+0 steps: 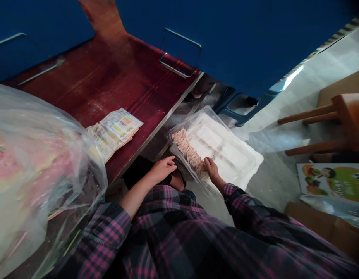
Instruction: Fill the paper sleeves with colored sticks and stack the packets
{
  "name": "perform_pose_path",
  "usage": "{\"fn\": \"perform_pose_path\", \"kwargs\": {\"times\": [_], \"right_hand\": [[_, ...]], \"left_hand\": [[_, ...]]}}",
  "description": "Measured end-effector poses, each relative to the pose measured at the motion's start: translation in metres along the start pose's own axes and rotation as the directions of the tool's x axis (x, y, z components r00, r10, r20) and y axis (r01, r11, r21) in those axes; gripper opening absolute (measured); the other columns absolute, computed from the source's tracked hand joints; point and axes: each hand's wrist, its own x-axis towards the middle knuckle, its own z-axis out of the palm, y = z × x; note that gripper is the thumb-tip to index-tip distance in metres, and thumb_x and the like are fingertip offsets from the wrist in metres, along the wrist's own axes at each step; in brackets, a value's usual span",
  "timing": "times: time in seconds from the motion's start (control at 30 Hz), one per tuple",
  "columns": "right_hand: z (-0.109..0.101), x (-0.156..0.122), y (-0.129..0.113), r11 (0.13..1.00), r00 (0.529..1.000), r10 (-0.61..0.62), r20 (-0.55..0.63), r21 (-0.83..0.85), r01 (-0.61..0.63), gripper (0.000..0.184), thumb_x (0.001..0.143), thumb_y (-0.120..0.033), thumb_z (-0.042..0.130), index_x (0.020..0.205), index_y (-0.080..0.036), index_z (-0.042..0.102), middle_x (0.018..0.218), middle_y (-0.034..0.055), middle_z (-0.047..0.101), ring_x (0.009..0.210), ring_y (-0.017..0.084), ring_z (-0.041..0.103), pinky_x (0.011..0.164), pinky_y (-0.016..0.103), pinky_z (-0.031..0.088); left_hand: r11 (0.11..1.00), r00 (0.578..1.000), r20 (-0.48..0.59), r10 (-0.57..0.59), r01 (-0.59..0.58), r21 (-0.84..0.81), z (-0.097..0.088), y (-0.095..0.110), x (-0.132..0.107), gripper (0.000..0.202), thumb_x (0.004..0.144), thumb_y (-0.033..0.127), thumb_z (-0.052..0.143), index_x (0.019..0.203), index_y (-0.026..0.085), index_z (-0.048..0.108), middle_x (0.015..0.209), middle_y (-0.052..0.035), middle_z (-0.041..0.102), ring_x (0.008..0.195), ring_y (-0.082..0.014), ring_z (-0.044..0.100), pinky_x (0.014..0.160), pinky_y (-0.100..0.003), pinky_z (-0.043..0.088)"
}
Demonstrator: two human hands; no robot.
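Note:
My left hand (164,169) hovers beside the table edge, its fingers loosely stretched and nothing visible in them. In the clear plastic tray (245,152), my right hand (212,169) rests at the near end of a row of small pinkish-tan bundled pieces (188,149); their exact kind I cannot make out. Its fingers are extended against the row, and no held thing shows. White sheet-like material (206,131) covers the rest of the tray floor. On the dark red table (109,85), left of both hands, lie printed paper packets (117,130) with striped edges.
A large clear plastic bag (45,155) with pink and yellow contents fills the left side. Blue panels (225,42) with metal loops (182,52) stand at the back. To the right are a blue plastic stool (240,108), a wooden stool (339,116) and cardboard boxes (327,226).

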Motion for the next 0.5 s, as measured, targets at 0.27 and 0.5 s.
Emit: {"fn": "perform_pose_path", "kwargs": {"times": [0.27,0.5], "right_hand": [[0.022,0.015,-0.005,0.982,0.983,0.175,-0.055,0.085,-0.170,0.038,0.098,-0.049,0.058,0.111,-0.014,0.068,0.109,0.0077,0.073,0.102,0.021,0.069,0.096,0.045,0.054],[0.020,0.014,-0.015,0.981,0.984,0.177,-0.011,0.085,-0.176,0.037,0.100,-0.048,0.056,0.100,-0.014,0.069,0.098,0.0048,0.072,0.094,0.020,0.069,0.090,0.040,0.056]], "left_hand": [[1.000,1.000,-0.009,-0.008,0.008,-0.021,-0.003,-0.002,-0.001,0.056,0.082,0.023,0.068,0.137,0.015,0.062,0.116,-0.0106,0.075,0.095,-0.0194,0.072,0.094,-0.032,0.054],[0.999,1.000,-0.024,-0.010,0.009,-0.050,-0.003,-0.005,0.000,0.057,0.081,0.023,0.069,0.137,0.012,0.062,0.116,-0.0134,0.075,0.093,-0.0198,0.072,0.093,-0.033,0.054]]}}
